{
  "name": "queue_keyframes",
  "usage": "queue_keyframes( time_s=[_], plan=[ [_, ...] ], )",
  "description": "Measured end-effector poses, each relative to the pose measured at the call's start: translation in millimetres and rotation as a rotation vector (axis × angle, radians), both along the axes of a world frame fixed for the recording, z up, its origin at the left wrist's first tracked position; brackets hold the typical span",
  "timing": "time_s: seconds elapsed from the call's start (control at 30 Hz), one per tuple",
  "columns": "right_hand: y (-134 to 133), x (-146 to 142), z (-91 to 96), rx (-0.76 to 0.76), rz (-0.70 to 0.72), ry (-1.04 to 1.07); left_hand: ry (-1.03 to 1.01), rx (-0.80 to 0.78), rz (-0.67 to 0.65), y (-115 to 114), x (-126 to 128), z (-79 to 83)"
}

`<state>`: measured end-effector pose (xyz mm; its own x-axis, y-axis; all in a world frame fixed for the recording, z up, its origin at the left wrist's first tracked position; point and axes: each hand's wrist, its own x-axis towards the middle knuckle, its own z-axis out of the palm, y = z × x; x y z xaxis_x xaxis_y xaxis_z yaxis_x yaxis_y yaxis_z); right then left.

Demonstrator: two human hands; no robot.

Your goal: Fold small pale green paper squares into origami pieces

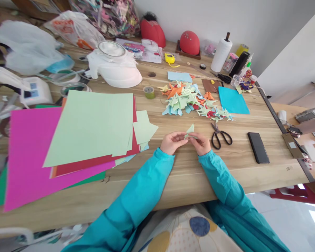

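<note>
A small piece of light green folded paper (190, 130) is pinched between my two hands above the table. My left hand (172, 141) grips its left side with fingers and thumb. On the other side, my right hand (201, 143) pinches the lower right edge. A pointed flap stands up between the fingertips. Beyond the hands lies a heap of folded paper pieces (182, 99) in green, orange, blue and red. Black-handled scissors (219, 135) rest just right of my right hand, blades partly open. Small light green paper sheets (144, 130) lie to the left of my left hand.
Large coloured paper sheets (94, 126) are stacked at the left. A black phone (258, 147) lies at the right, and a blue square sheet (233, 100) sits behind it. A tape roll (149, 92), a yellow tape measure (169, 58) and a white paper roll (221, 55) stand farther back.
</note>
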<state>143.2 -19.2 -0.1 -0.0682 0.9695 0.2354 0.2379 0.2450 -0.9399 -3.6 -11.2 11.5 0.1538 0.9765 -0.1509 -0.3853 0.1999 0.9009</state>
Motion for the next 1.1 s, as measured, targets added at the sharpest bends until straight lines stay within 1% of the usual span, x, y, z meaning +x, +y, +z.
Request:
queue_keyframes(
  time_s=[0.1,0.17,0.27,0.37,0.47,0.63,0.73,0.9,0.97,1.1],
  plan=[
    [1.2,1.0,5.1,0.076,-0.015,-0.073,0.075,0.028,-0.022,-0.2,0.3,0.1],
    [2.0,1.4,5.8,0.088,-0.026,-0.081,0.092,0.031,-0.042,-0.7,0.7,1.7],
    [3.2,1.0,1.3,0.009,-0.042,0.026,0.11,0.056,-0.059,-2.0,1.7,5.0],
    [4.0,-0.2,-4.6,-0.068,-0.072,0.132,0.168,0.091,-0.036,-2.8,2.9,6.5],
    [4.3,-1.1,-6.5,-0.092,-0.092,0.178,0.196,0.077,-0.002,-2.3,3.6,5.3],
    [4.1,-1.7,-3.9,-0.113,-0.119,0.218,0.206,0.055,-0.009,-1.5,3.9,3.3],
    [3.9,-2.8,-3.2,-0.152,-0.098,0.253,0.243,0.069,0.014,-2.6,4.0,3.5],
    [5.1,-3.6,-3.3,-0.267,-0.004,0.355,0.3,0.103,0.039,-5.3,4.1,5.1],
    [6.1,-2.4,-2.6,-0.296,0.017,0.382,0.276,0.117,0.024,-5.9,3.9,5.9],
    [7.4,0.6,-0.7,-0.351,0.005,0.426,0.085,0.052,-0.028,-5.8,3.5,5.0]
  ],
)
